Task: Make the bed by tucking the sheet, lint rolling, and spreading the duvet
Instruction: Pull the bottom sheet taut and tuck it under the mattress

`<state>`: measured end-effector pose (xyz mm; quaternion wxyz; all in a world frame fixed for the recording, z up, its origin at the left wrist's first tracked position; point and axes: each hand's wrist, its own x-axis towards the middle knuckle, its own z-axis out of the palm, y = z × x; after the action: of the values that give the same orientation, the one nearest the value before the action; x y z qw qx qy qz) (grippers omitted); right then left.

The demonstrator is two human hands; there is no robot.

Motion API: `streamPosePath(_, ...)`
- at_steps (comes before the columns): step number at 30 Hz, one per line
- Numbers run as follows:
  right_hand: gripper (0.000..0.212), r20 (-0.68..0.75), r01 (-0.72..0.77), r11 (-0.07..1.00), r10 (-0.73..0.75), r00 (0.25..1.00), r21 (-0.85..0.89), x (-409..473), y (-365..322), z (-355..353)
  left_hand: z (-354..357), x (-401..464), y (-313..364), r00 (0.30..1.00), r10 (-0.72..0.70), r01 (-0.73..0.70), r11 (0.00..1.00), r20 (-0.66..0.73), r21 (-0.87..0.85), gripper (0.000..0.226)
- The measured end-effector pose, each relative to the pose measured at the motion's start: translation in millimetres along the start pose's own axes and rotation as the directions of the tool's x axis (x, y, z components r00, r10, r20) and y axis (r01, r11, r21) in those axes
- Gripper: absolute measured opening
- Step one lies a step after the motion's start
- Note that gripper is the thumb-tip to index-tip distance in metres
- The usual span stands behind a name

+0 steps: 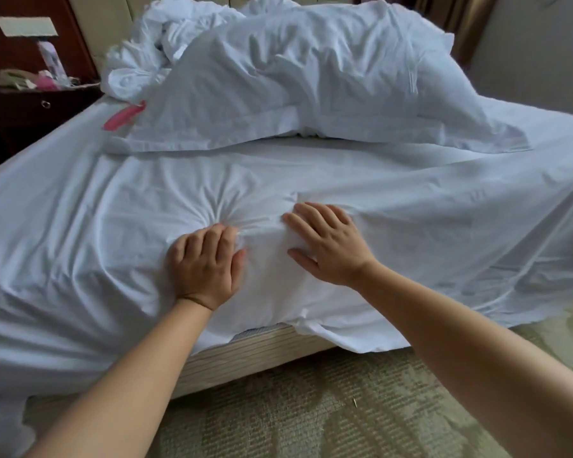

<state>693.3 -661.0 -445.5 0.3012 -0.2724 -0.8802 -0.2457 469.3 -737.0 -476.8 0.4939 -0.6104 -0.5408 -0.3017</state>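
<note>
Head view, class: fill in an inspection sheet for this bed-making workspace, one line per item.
Surface: bed, base showing under a lifted hem.
Job's things: sheet wrinkled, untucked; duvet heaped at the head; pink lint roller beside it.
Clutter: pink items on nightstand.
Grips: left hand bunches sheet; right hand flat on it.
Cables: nothing seen.
Surroundings: patterned carpet, curtain.

I see patterned beige carpet [311, 408] underfoot, a dark wood nightstand [30, 107] far left with pink clutter [45, 82] on top, a padded cream headboard [113, 18] behind, brown curtain [457, 14] top right, and a plain grey wall [543, 61] beside it.
</note>
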Motion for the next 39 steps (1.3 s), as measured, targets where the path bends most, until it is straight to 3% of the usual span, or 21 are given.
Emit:
streamPosePath(4, 0.06, 0.081, 0.114, 0.993, -0.113, 0.99, -0.006, -1.6, 30.5, -6.6, -2.8, 2.5, 0.7, 0.999, -0.024, 0.023, 1.0, 0.026, 0.006, 0.03)
streamPosePath(9, 0.067, 0.136, 0.077, 0.997, -0.078, 0.988, 0.015, -0.2, 43.7, -10.8, -11.5, 21.2, 20.2, 0.979, -0.164, 0.161, 0.986, 0.117, 0.036, 0.026)
streamPosePath(12, 0.07, 0.105, 0.058, 0.997, -0.064, 0.992, 0.06, -0.3, 39.4, -8.3, -10.7, 41.8, 42.3, 0.964, -0.13, 0.138, 0.99, 0.231, -0.017, 0.034)
streamPosePath(16, 0.082, 0.127, 0.042, 0.997, -0.049, 0.991, 0.057, 2.2, 55.2, -11.8, -3.1, 65.6, 65.4, 0.901, -0.082, 0.145, 0.982, 0.426, -0.119, 0.048)
streamPosePath(20, 0.1, 0.255, -0.132, 0.99, 0.116, 0.96, 0.048, -0.9, 73.1, -21.2, 1.7, 80.7, 69.7, 0.827, -0.084, 0.163, 0.982, 0.556, -0.095, 0.048)
streamPosePath(25, 0.111, 0.351, -0.227, 0.974, 0.208, 0.913, 0.014, -2.7, 80.8, -27.6, 5.8, 114.6, 83.4, 0.663, -0.098, 0.286, 0.949, 0.742, -0.13, 0.07)
streamPosePath(28, 0.113, 0.351, -0.278, 0.96, 0.276, 0.895, -0.045, -11.3, 95.5, -31.0, 15.7, 125.6, 92.7, 0.674, -0.091, 0.278, 0.951, 0.733, -0.137, 0.059)
streamPosePath(32, 0.11, 0.314, -0.293, 0.953, 0.301, 0.9, -0.075, -19.6, 104.4, -25.5, 25.6, 129.6, 109.0, 0.68, -0.107, 0.294, 0.946, 0.725, -0.136, 0.077)
streamPosePath(35, 0.108, 0.279, -0.299, 0.951, 0.31, 0.909, -0.081, -26.8, 109.4, -22.0, 26.0, 138.1, 118.0, 0.656, -0.047, 0.292, 0.936, 0.753, -0.196, 0.078)
streamPosePath(39, 0.105, 0.173, -0.411, 0.908, 0.418, 0.892, -0.076, -47.1, 114.2, -22.5, 30.0, 134.0, 117.2, 0.71, -0.078, 0.296, 0.935, 0.699, -0.197, 0.077)
